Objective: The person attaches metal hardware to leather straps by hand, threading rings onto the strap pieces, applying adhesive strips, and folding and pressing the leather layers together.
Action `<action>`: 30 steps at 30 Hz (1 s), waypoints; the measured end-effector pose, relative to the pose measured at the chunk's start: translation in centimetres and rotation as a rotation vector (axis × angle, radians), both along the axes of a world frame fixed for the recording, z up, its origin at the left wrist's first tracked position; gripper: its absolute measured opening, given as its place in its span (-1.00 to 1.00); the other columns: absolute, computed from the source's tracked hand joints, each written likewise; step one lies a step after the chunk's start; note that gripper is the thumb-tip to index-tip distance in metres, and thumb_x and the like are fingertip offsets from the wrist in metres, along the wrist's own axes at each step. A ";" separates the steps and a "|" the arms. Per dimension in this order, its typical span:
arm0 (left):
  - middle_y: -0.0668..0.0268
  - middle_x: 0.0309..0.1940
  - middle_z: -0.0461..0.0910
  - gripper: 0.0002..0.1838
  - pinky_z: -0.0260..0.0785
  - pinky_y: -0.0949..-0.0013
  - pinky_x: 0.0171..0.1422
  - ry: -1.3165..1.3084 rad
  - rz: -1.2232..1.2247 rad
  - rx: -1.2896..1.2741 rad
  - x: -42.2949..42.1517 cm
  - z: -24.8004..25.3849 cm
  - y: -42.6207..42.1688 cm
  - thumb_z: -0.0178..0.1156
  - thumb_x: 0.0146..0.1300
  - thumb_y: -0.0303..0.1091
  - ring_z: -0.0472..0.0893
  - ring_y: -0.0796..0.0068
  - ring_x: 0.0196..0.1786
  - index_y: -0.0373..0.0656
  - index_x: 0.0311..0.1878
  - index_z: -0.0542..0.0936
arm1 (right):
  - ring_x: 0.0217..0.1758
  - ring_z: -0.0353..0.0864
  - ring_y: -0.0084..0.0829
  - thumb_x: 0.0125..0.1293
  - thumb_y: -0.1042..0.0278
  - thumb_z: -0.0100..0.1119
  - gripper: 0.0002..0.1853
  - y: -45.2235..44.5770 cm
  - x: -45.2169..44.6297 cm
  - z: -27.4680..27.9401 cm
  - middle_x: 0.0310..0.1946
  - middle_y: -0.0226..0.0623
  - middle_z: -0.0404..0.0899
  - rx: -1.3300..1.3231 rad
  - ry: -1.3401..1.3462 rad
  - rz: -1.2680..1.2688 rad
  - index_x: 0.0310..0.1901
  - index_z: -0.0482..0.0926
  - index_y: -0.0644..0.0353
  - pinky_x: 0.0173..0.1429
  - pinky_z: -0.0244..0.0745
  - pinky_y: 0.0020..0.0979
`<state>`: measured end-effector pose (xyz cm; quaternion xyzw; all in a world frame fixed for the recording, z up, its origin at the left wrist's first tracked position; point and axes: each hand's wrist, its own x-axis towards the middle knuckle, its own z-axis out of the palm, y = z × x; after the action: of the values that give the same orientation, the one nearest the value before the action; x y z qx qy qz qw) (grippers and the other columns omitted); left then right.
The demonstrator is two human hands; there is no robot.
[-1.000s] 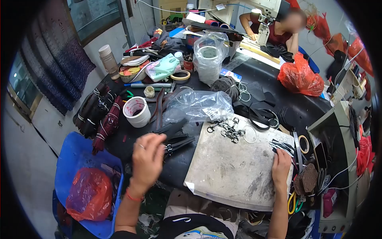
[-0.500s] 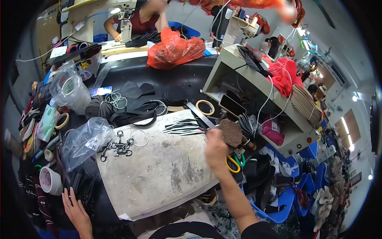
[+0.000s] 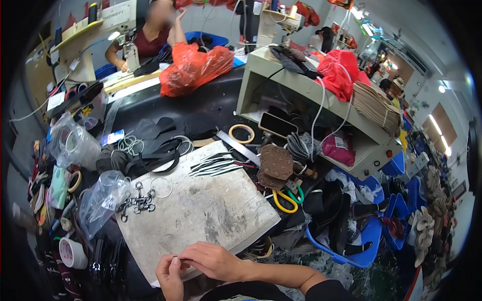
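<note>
Left hand [image 3: 169,277] and right hand [image 3: 215,261] meet fingertip to fingertip over the near edge of the stained board [image 3: 201,213]; can't tell if either is clamped on anything, the spot between them is too small to read. Board lies flat at an angle on the black surface [image 3: 221,98], with snap hooks [image 3: 143,200] and a thin ring [image 3: 161,187] on its left part, narrow black-and-white strips [image 3: 215,163] toward the far edge. Just right of it: metal ruler [image 3: 240,149], brown patterned pieces [image 3: 275,163], yellow-handled scissors [image 3: 285,201].
</note>
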<state>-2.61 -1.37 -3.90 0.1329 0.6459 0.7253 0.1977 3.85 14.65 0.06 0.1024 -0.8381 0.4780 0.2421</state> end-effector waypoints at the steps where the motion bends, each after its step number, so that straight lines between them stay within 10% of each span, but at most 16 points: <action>1: 0.29 -0.37 0.60 -0.87 0.41 0.50 -0.21 -0.033 -0.044 -0.046 0.2 0.3 0.1 0.05 0.35 -0.46 0.56 0.59 -0.31 -0.29 -0.21 0.57 | -0.15 0.57 -0.14 0.17 0.53 0.16 -0.75 0.2 0.1 0.0 -0.23 -0.16 0.54 0.045 -0.003 -0.034 -0.08 0.52 0.27 -0.06 0.49 -0.25; 18: 0.19 -0.59 0.51 -0.95 0.33 0.40 -0.40 0.457 0.089 -0.282 1.5 4.6 0.8 0.16 0.09 -0.55 0.53 0.43 -0.53 -0.33 -0.42 0.57 | -0.26 0.54 -0.28 0.02 0.49 0.30 -0.83 0.3 -1.0 2.3 -0.33 -0.26 0.56 0.374 0.076 0.031 -0.30 0.59 0.22 -0.18 0.39 -0.31; 21: 0.24 -0.57 0.54 -0.94 0.35 0.44 -0.35 0.354 0.125 -0.192 1.8 3.9 1.1 0.14 0.12 -0.55 0.54 0.47 -0.50 -0.34 -0.42 0.56 | -0.32 0.55 -0.28 0.10 0.49 0.28 -0.90 -0.5 -0.9 0.7 -0.36 -0.22 0.58 0.079 0.018 -0.081 -0.34 0.58 0.23 -0.21 0.44 -0.27; 25: 0.29 -0.50 0.60 -0.90 0.41 0.47 -0.27 0.091 0.145 -0.025 1.2 2.7 -0.2 0.09 0.19 -0.51 0.57 0.53 -0.44 -0.30 -0.42 0.55 | -0.32 0.62 -0.40 0.28 0.48 0.19 -0.92 1.2 -0.5 1.7 -0.38 -0.27 0.62 -1.445 -0.323 -0.121 -0.34 0.54 0.28 -0.08 0.55 -0.35; 27: 0.28 -0.44 0.64 -0.86 0.43 0.48 -0.23 0.006 0.260 0.052 -1.4 2.9 -3.3 0.09 0.24 -0.49 0.57 0.59 -0.40 -0.30 -0.42 0.56 | -0.22 0.67 -0.36 0.31 0.42 0.19 -0.83 5.7 3.2 0.3 -0.25 -0.22 0.66 -1.126 -0.329 0.016 -0.14 0.55 0.31 0.05 0.55 -0.33; 30: 0.28 -0.47 0.63 -0.87 0.45 0.52 -0.23 -0.021 0.273 0.022 -4.0 3.9 -5.9 0.06 0.27 -0.49 0.58 0.63 -0.37 -0.31 -0.35 0.56 | -0.02 0.65 -0.21 0.26 0.36 0.26 -0.64 6.9 7.0 2.3 -0.06 -0.07 0.62 0.066 -0.778 0.347 0.06 0.54 0.31 0.16 0.52 -0.26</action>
<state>-6.62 -7.22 -0.03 0.0380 0.6480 0.7538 0.1025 10.89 21.55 2.41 0.0617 -0.8523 0.4874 -0.1794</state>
